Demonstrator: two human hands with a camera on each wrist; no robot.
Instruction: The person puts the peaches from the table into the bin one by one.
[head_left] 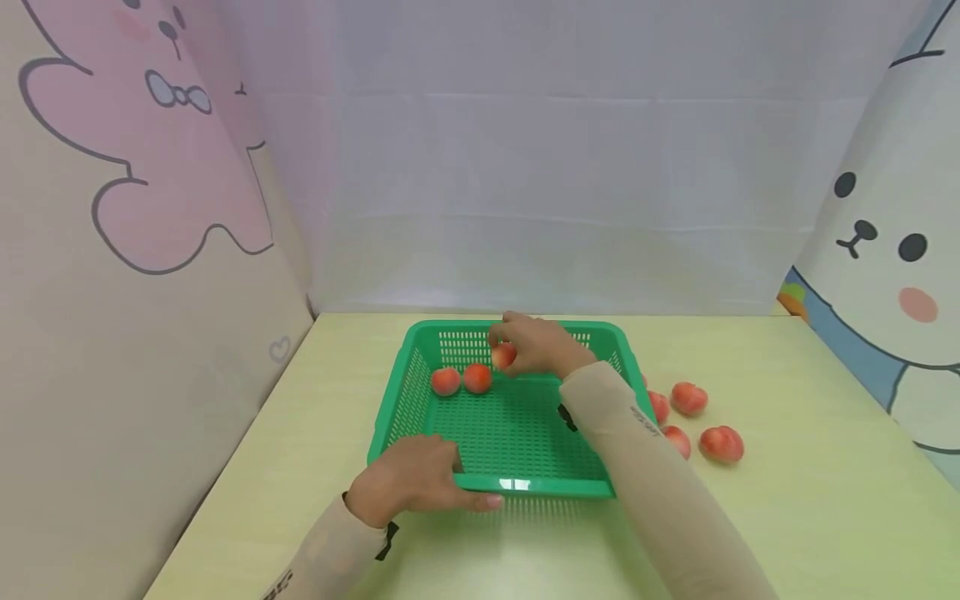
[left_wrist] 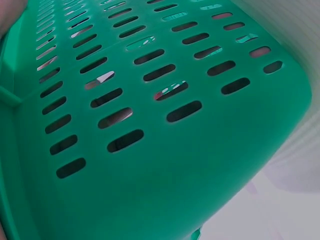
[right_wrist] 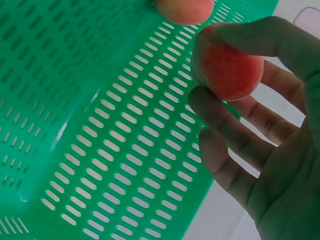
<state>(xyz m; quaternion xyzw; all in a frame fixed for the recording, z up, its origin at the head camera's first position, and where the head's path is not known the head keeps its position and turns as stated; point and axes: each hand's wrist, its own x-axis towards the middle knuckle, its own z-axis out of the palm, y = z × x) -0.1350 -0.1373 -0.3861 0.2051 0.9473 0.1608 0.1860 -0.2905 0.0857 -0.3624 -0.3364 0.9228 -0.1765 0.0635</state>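
Near the far side of the green plastic basket [head_left: 495, 429], my right hand [head_left: 543, 343] pinches a red-and-yellow peach [head_left: 503, 357] between thumb and fingers. The right wrist view shows this fuzzy peach [right_wrist: 232, 67] held close over the slotted basket wall [right_wrist: 145, 132]. Two more peaches sit side by side on the basket floor, one paler peach [head_left: 446, 382] and one redder peach [head_left: 477, 378]. My left hand [head_left: 420, 479] grips the basket's near rim at the left corner, thumb outside along the front. Slotted basket plastic [left_wrist: 150, 185] fills most of the left wrist view.
Several peaches lie on the pale yellow table [head_left: 810, 517] right of the basket, among them a peach [head_left: 688, 398] and a larger-looking peach [head_left: 722, 445]. My right forearm partly covers this group. A white curtain [head_left: 555, 183] hangs behind; printed fabric [head_left: 877, 275] borders the sides.
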